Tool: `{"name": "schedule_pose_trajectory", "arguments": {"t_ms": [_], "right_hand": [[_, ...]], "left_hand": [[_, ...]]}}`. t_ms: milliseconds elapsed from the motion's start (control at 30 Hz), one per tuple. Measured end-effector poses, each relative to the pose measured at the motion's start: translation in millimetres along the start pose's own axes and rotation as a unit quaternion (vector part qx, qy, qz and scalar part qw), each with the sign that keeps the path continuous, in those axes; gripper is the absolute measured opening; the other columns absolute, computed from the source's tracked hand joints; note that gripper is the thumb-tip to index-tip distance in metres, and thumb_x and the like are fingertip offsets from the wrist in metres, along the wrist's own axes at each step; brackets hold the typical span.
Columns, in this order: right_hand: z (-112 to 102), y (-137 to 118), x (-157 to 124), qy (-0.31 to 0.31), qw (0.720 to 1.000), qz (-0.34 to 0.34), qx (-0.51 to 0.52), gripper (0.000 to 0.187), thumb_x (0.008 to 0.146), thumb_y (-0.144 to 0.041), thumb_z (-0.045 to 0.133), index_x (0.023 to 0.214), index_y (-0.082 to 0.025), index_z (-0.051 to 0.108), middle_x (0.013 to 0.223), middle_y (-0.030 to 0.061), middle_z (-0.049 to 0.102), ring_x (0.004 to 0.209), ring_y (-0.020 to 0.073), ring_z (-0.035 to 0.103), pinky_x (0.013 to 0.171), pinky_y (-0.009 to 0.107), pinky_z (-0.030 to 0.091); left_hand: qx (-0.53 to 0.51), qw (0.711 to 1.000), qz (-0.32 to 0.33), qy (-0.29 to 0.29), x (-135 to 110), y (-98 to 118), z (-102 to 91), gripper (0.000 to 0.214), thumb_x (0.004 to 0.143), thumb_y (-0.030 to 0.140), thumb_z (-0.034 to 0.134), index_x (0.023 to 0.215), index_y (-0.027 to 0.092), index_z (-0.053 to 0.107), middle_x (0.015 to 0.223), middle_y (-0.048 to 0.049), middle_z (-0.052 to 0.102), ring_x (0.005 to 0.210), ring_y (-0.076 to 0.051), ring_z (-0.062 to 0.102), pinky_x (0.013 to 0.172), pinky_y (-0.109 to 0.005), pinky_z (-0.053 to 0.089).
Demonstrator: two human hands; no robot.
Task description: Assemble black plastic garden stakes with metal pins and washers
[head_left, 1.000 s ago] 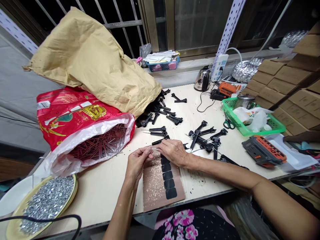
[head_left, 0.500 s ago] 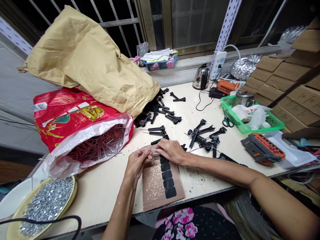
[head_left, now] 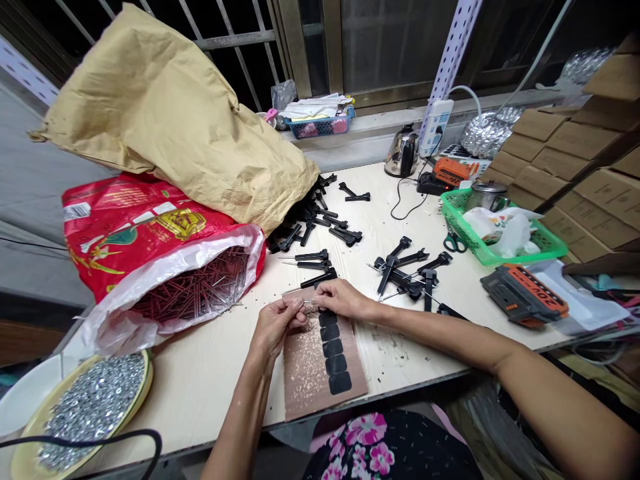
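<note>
My left hand (head_left: 275,323) and my right hand (head_left: 341,297) meet fingertip to fingertip over the brown board (head_left: 320,360) at the table's near edge. Both pinch a thin metal pin (head_left: 305,303) between them; the right hand's fingers curl over it and hide most of it. The board carries a row of black pads (head_left: 334,345). Just beyond the hands lie loose black plastic handles (head_left: 313,257), some with pins in them, and a second cluster of handles (head_left: 405,270) to the right.
A red bag of thin pins (head_left: 195,290) lies open at left under a brown paper sack (head_left: 170,120) spilling black handles. A yellow dish of small metal nuts (head_left: 87,407) sits near left. A green basket (head_left: 553,248), scissors (head_left: 454,243), a battery pack (head_left: 525,293) and a kettle (head_left: 403,152) stand right.
The view has drifted slightly. My right hand has drawn back a little and curled its fingers tighter at the pin; my left hand keeps its pinch.
</note>
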State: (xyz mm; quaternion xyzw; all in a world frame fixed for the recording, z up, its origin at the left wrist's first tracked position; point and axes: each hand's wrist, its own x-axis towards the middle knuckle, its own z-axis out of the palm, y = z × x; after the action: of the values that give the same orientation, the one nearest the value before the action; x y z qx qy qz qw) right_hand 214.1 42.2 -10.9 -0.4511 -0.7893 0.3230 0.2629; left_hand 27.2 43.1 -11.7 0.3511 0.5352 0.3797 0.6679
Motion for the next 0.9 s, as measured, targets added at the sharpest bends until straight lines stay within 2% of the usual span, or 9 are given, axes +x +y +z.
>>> {"name": "schedule_pose_trajectory", "arguments": {"t_ms": [67, 133, 233, 333, 467, 700, 833, 900], "right_hand": [[0.7, -1.0, -4.2, 0.048, 0.994, -0.041, -0.09, 0.023, 0.095, -0.027, 0.044, 0.082, -0.013, 0.059, 0.079, 0.0024, 0.059, 0.068, 0.0103, 0.051, 0.057, 0.021, 0.032], [1.3, -1.8, -8.0, 0.077, 0.983, -0.054, -0.159, 0.024, 0.096, -0.028, 0.042, 0.085, -0.014, 0.059, 0.084, 0.0036, 0.06, 0.072, 0.0115, 0.051, 0.058, 0.022, 0.032], [0.4, -2.2, -10.1, 0.074, 0.984, -0.025, -0.163, 0.021, 0.095, -0.032, 0.045, 0.089, -0.015, 0.057, 0.084, 0.0016, 0.059, 0.072, 0.0113, 0.053, 0.058, 0.022, 0.033], [-1.6, -3.4, -9.1, 0.07, 0.978, -0.039, -0.192, 0.016, 0.094, -0.029, 0.048, 0.091, -0.016, 0.057, 0.09, 0.003, 0.058, 0.076, 0.0117, 0.054, 0.059, 0.022, 0.034], [-2.4, -7.0, -9.5, 0.064, 0.965, -0.042, -0.251, 0.025, 0.097, -0.03, 0.039, 0.088, -0.016, 0.058, 0.089, 0.004, 0.057, 0.073, 0.0124, 0.053, 0.057, 0.023, 0.033], [-1.9, -3.0, -13.4, 0.051, 0.971, -0.061, -0.223, 0.022, 0.096, -0.029, 0.043, 0.089, -0.015, 0.059, 0.09, 0.0045, 0.056, 0.073, 0.0122, 0.052, 0.059, 0.023, 0.034], [-1.7, 0.3, -12.7, 0.042, 0.993, -0.037, -0.103, 0.022, 0.095, -0.03, 0.046, 0.085, -0.015, 0.059, 0.078, 0.0009, 0.057, 0.069, 0.0104, 0.052, 0.06, 0.021, 0.035], [-0.9, -0.8, -13.0, 0.042, 0.995, -0.036, -0.085, 0.02, 0.094, -0.029, 0.048, 0.085, -0.014, 0.058, 0.078, 0.0011, 0.058, 0.07, 0.0106, 0.052, 0.061, 0.021, 0.036]], "left_hand": [[-0.02, 0.999, -0.037, -0.003, 0.8, -0.1, 1.3, 0.033, 0.051, 0.031, 0.086, 0.064, 0.008, 0.065, 0.049, -0.0008, 0.06, 0.043, -0.007, 0.056, 0.049, -0.016, 0.052], [-0.037, 0.998, -0.056, -0.002, 1.0, 0.0, 3.2, 0.031, 0.051, 0.027, 0.087, 0.063, 0.008, 0.066, 0.05, -0.0005, 0.06, 0.043, -0.006, 0.056, 0.051, -0.014, 0.053], [-0.037, 0.999, -0.037, 0.014, -0.4, 0.2, 7.2, 0.028, 0.053, 0.026, 0.086, 0.063, 0.008, 0.066, 0.05, -0.0011, 0.061, 0.043, -0.007, 0.057, 0.049, -0.014, 0.052], [-0.016, 0.999, -0.003, 0.03, -2.9, 0.5, 11.1, 0.029, 0.054, 0.027, 0.085, 0.063, 0.008, 0.065, 0.048, -0.0017, 0.061, 0.042, -0.008, 0.057, 0.046, -0.015, 0.051], [-0.003, 0.999, 0.016, 0.039, -5.2, 1.8, 13.3, 0.029, 0.054, 0.028, 0.084, 0.063, 0.008, 0.064, 0.049, -0.0022, 0.062, 0.042, -0.008, 0.057, 0.045, -0.016, 0.05], [0.004, 1.0, -0.009, 0.016, -7.4, 1.9, 12.8, 0.034, 0.049, 0.031, 0.087, 0.061, 0.008, 0.065, 0.048, -0.0025, 0.061, 0.043, -0.007, 0.057, 0.046, -0.014, 0.05], [0.016, 1.0, 0.01, 0.018, -7.7, 1.6, 12.3, 0.033, 0.052, 0.032, 0.085, 0.063, 0.008, 0.066, 0.05, -0.0034, 0.063, 0.044, -0.008, 0.058, 0.046, -0.014, 0.05], [0.023, 1.0, -0.006, 0.015, -7.6, 2.5, 12.4, 0.031, 0.053, 0.031, 0.085, 0.063, 0.008, 0.066, 0.049, -0.0034, 0.062, 0.044, -0.008, 0.057, 0.046, -0.014, 0.05]]}}
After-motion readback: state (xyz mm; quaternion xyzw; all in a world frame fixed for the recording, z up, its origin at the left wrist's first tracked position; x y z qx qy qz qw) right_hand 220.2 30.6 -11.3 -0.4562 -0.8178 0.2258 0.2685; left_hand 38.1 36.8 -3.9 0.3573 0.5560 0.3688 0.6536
